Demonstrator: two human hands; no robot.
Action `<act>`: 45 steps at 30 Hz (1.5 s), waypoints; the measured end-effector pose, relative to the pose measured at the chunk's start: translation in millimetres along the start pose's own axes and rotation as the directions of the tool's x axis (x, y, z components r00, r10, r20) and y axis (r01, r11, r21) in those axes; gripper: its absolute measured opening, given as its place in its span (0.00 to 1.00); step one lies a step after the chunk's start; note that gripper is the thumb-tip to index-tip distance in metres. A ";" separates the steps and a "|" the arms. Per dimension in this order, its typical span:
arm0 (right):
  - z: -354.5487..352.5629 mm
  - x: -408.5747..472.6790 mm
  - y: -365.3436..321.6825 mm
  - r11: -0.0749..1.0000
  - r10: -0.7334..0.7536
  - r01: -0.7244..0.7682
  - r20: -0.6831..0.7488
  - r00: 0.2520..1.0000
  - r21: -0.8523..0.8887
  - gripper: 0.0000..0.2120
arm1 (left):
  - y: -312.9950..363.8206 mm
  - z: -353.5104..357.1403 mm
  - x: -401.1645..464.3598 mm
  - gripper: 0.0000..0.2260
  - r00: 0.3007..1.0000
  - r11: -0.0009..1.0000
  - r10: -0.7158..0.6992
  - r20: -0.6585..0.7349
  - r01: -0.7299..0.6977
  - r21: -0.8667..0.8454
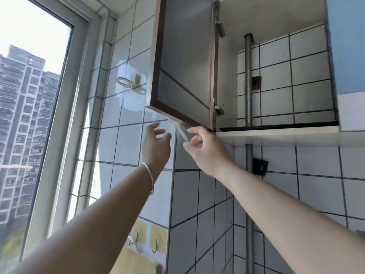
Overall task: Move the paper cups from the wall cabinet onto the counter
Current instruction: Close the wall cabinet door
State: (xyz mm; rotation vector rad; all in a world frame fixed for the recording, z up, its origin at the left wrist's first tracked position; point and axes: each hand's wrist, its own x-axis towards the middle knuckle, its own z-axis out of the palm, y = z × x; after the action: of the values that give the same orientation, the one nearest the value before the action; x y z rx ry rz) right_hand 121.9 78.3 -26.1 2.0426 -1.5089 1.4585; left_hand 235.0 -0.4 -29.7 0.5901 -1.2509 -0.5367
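Observation:
The wall cabinet (276,133) stands open, and its dark-framed door (183,62) is swung out to the left. Inside I see only a tiled back wall and a grey pipe (248,80); no paper cups are in view. My right hand (205,149) is raised to the door's lower edge, thumb and fingers pinched on the silvery handle strip (178,126) under it. My left hand (157,144), with a thin bracelet on the wrist, is held up just left of that strip, fingers apart, holding nothing. The counter is out of view.
A large window (33,115) fills the left side. On the tiled wall are a metal bracket (130,83), yellow adhesive hooks (158,241) lower down and a black socket (260,166). A blue cabinet door (347,46) closes the unit to the right.

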 end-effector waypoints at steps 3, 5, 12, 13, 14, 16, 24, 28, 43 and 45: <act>7.3 23.3 -5.4 0.997 -0.062 0.059 -0.073 0.995 -0.044 0.20 | 0.4 8.1 12.5 0.17 0.995 0.996 0.082 0.056 -0.084 0.035; 11.3 35.9 -10.8 0.993 -0.094 0.084 -0.117 0.989 -0.086 0.21 | -2.6 13.4 19.2 0.13 0.985 0.985 0.153 0.085 -0.158 0.065; 25.8 61.1 -32.1 0.987 -0.150 0.139 -0.164 0.975 -0.076 0.23 | -7.4 20.7 38.2 0.09 0.933 0.865 0.329 0.148 -0.360 0.349; 27.7 61.8 -32.3 0.986 -0.154 0.140 -0.170 0.973 -0.092 0.23 | -9.1 21.7 38.0 0.08 0.925 0.859 0.348 0.154 -0.380 0.343; 29.0 61.8 -31.7 0.983 -0.163 0.144 -0.176 0.971 -0.116 0.22 | -10.3 22.5 37.4 0.07 0.918 0.855 0.365 0.154 -0.396 0.334; 30.7 61.0 -28.9 0.971 -0.205 0.173 -0.194 0.959 -0.166 0.22 | -13.3 25.1 37.7 0.10 0.903 0.845 0.408 0.139 -0.430 0.319; 10.4 42.0 -9.6 0.936 -0.315 0.239 -0.314 0.896 -0.257 0.20 | -15.8 56.1 19.9 0.12 0.805 0.759 0.592 0.042 -0.575 0.307; -13.5 30.7 10.3 0.943 -0.316 0.233 -0.425 0.848 -0.238 0.16 | -7.6 85.8 4.3 0.12 0.787 0.768 0.616 0.022 -0.607 0.205; -133.4 -12.9 115.8 0.975 0.156 0.026 -0.756 0.636 0.222 0.29 | -0.2 220.3 -35.6 0.19 0.676 0.627 0.705 0.213 -0.735 0.257; -151.1 -18.4 128.9 0.997 0.074 -0.069 -0.777 0.626 0.039 0.31 | -3.4 233.7 -38.4 0.20 0.669 0.620 0.711 0.216 -0.742 0.254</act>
State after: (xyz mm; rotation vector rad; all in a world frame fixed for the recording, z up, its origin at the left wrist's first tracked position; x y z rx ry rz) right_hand -70.3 130.1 -13.5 1.0427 -1.1768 1.9983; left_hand -1.0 -4.9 -10.9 0.2672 -1.5540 0.3538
